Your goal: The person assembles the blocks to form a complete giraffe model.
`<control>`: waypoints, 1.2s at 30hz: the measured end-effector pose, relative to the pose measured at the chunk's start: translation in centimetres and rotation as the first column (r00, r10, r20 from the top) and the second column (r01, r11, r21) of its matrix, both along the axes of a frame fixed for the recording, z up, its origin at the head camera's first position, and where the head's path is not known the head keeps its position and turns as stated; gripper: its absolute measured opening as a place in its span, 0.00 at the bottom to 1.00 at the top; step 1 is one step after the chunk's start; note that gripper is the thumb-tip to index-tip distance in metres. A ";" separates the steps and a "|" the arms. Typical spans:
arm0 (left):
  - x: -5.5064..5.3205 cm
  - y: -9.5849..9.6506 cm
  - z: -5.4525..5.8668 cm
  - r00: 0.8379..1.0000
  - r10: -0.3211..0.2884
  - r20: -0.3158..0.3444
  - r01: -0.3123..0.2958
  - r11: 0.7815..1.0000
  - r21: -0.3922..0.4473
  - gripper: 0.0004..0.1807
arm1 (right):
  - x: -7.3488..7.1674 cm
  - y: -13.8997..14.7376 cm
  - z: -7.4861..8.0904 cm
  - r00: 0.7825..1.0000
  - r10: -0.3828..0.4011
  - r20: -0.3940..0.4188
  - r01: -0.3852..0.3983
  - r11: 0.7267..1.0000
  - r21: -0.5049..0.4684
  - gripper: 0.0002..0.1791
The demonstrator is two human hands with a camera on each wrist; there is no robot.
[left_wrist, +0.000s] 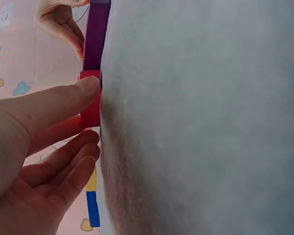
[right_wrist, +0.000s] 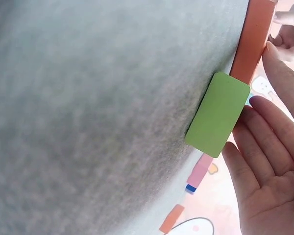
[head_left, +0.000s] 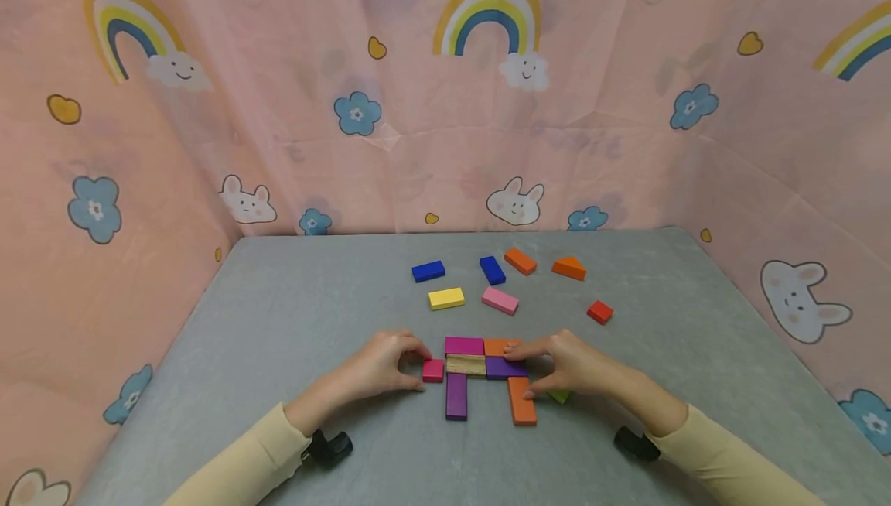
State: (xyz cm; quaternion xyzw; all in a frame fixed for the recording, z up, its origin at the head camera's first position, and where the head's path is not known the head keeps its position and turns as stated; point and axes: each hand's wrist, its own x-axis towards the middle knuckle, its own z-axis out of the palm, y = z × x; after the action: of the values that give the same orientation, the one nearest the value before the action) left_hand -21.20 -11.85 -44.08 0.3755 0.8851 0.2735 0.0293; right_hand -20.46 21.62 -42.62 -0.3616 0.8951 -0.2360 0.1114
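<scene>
My left hand (head_left: 381,365) pinches a small pinkish-red block (head_left: 433,370) between thumb and index finger, beside the left end of a flat block arrangement. A magenta block (head_left: 464,346) and an orange block (head_left: 496,347) form its top row. Below them lie a bare wood block (head_left: 465,366) and a blue-violet block (head_left: 506,368). A purple block (head_left: 456,398) and an upright orange block (head_left: 522,404) extend toward me. My right hand (head_left: 581,363) rests its index finger on the top right and its thumb at the lower orange block. A green block (right_wrist: 218,115) sits partly hidden beneath this hand.
Farther back lie two blue blocks (head_left: 428,271), a yellow block (head_left: 446,299), a pink block (head_left: 500,301), an orange block (head_left: 520,261), an orange triangle (head_left: 569,268) and a red block (head_left: 599,312). A patterned pink curtain (head_left: 418,165) borders the grey table (head_left: 306,289).
</scene>
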 end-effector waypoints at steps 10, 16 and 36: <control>-0.3 0.0 -0.1 0.999 -0.017 -0.029 0.018 1.000 0.025 0.15 | -0.1 -0.1 0.2 1.000 -0.003 0.007 0.003 1.000 -0.003 0.30; 0.3 0.2 0.3 0.999 -0.021 -0.049 0.023 0.999 0.038 0.14 | -0.1 -0.2 0.4 1.000 -0.002 0.004 0.002 1.000 -0.001 0.30; 4.4 1.2 1.3 0.967 -0.252 0.029 0.250 0.967 0.043 0.15 | 0.1 -0.1 0.1 1.000 -0.005 -0.008 0.005 1.000 0.010 0.30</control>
State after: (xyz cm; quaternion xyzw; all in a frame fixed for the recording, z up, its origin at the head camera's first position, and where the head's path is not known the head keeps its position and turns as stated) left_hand -16.81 -10.67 -42.75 0.4803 0.8244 0.2909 0.0714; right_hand -20.32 21.53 -42.53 -0.3596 0.8976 -0.2303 0.1092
